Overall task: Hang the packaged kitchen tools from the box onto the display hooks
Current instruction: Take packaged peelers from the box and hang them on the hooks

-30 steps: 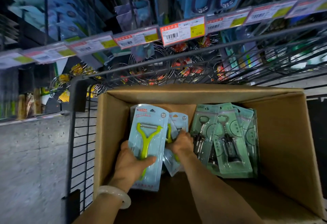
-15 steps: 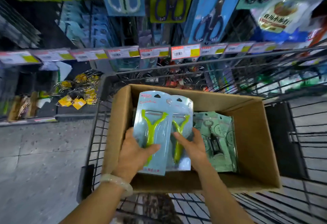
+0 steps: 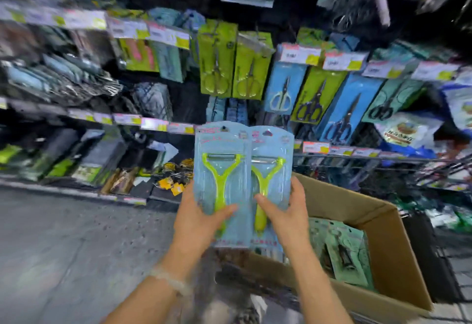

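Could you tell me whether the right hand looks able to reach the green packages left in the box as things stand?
Probably not yet: the right hand grips a peeler package held above the box. The green packages lie uncovered below it, so the path looks free once that hand is emptied.

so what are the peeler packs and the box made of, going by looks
Peeler packs: pale blue card backing under clear glossy plastic, judging by the glare; the peelers look like lime plastic with a metal-looking blade. Box: plain brown matte cardboard, with raw cut edges.
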`<state>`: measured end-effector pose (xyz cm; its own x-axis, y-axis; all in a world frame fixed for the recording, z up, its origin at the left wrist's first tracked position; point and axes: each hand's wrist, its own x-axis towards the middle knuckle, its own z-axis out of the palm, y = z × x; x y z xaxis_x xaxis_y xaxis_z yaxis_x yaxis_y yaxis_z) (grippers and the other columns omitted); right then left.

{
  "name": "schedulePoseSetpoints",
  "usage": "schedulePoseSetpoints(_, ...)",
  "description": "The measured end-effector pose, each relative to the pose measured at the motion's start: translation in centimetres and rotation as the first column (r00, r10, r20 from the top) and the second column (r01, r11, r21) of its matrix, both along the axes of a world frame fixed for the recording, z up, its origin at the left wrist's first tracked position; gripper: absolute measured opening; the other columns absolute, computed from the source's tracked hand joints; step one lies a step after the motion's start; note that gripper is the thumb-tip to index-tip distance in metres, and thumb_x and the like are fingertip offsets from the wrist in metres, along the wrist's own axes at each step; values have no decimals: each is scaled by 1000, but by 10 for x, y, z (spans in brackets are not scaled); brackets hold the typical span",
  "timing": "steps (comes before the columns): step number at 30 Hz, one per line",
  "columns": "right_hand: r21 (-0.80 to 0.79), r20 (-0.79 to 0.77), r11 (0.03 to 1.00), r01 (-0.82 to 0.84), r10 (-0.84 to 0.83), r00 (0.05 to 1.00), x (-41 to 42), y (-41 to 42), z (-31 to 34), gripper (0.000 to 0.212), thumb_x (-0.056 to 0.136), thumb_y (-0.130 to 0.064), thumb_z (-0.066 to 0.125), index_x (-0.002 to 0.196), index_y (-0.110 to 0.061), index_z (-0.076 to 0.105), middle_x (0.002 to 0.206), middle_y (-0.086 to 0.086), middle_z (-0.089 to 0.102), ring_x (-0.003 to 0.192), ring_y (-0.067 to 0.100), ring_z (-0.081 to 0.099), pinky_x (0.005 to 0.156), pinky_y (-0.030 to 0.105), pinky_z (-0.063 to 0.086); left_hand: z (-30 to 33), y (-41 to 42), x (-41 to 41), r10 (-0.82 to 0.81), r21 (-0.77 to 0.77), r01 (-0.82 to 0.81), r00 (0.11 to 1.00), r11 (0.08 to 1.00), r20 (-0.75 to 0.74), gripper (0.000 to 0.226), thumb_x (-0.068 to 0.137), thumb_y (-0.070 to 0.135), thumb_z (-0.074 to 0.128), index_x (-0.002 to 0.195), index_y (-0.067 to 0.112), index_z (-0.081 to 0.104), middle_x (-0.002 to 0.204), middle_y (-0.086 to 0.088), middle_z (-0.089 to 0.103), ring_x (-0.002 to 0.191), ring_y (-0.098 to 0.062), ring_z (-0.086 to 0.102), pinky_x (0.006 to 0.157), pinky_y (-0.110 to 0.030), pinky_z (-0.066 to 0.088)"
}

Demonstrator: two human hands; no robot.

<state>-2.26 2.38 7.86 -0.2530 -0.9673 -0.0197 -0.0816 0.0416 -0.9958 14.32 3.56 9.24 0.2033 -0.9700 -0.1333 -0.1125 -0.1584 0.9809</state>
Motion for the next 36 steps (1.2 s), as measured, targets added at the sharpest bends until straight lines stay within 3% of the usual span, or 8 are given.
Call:
schedulePoseSetpoints(5, -79, -33, 991, -110, 108, 994, 87, 21, 35, 104, 56, -49, 81, 143, -17, 32, 142, 3, 45, 129, 21, 46, 106, 48, 40, 28, 45, 88, 154, -77, -154, 988, 985, -7, 61, 67, 6, 83, 118, 22, 54, 108, 5, 68, 99, -13, 66, 85, -30, 52)
schedulePoseSetpoints(9, -124, -29, 965, -233, 231, 972, 146, 33, 48, 92, 69, -21, 84, 143, -22, 30, 139, -3, 47, 125, 16, 50, 103, 39, 43, 47, 78, 148, 247, -127, -243, 969, 962, 16, 58, 68, 2, 82, 107, 32, 52, 103, 12, 65, 87, 9, 63, 72, -7, 47)
schedulePoseSetpoints(14, -188, -22, 925, -330, 332, 943, 208, 37, 72, 85, 76, -18, 78, 140, -34, 26, 122, -31, 37, 111, -7, 42, 92, 13, 35, 62, 93, 211, 369, -137, -360, 929, 923, 39, 62, 63, 20, 88, 111, 38, 53, 109, 7, 67, 100, -13, 64, 90, -43, 52)
schedulePoseSetpoints(17, -231, -36, 895, -382, 384, 922, 241, 28, 84, 87, 75, -19, 78, 144, -30, 26, 122, -35, 34, 121, -2, 37, 100, 23, 33, 70, 91, 241, 413, -167, -408, 911, 897, -3, 68, 55, 36, 88, 115, 37, 54, 109, 9, 67, 102, -13, 65, 91, -46, 52)
schedulePoseSetpoints(23, -252, -22, 859, -447, 456, 890, 316, 1, 95, 90, 73, -25, 79, 145, -31, 25, 137, -21, 35, 129, 5, 37, 110, 34, 33, 78, 71, 310, 458, -222, -448, 889, 866, -10, 59, 65, 15, 86, 108, 42, 54, 108, 11, 68, 101, -9, 65, 91, -40, 52)
schedulePoseSetpoints(27, -243, -15, 842, -482, 493, 870, 381, -25, 98, 104, 58, -51, 79, 145, -35, 25, 149, -11, 35, 135, 15, 38, 109, 49, 36, 84, 46, 369, 506, -229, -494, 863, 839, -9, 60, 66, 12, 85, 106, 42, 51, 109, 9, 66, 101, -12, 65, 88, -39, 53)
schedulePoseSetpoints(31, -289, 14, 806, -516, 542, 840, 449, -67, 106, 96, 69, -35, 79, 147, -32, 22, 153, -9, 27, 139, 15, 29, 113, 47, 29, 97, 14, 434, 537, -201, -526, 843, 826, 3, 61, 65, 20, 86, 114, 34, 53, 108, 9, 68, 99, -14, 66, 90, -45, 53)
schedulePoseSetpoints(36, -343, 13, 792, -504, 541, 841, 520, -114, 127, 105, 59, -51, 75, 147, -32, 22, 152, -10, 28, 139, 16, 30, 113, 48, 30, 122, -34, 504, 539, -242, -521, 842, 819, 9, 51, 66, 13, 85, 102, 30, 54, 99, 7, 70, 91, -13, 68, 86, -43, 54)
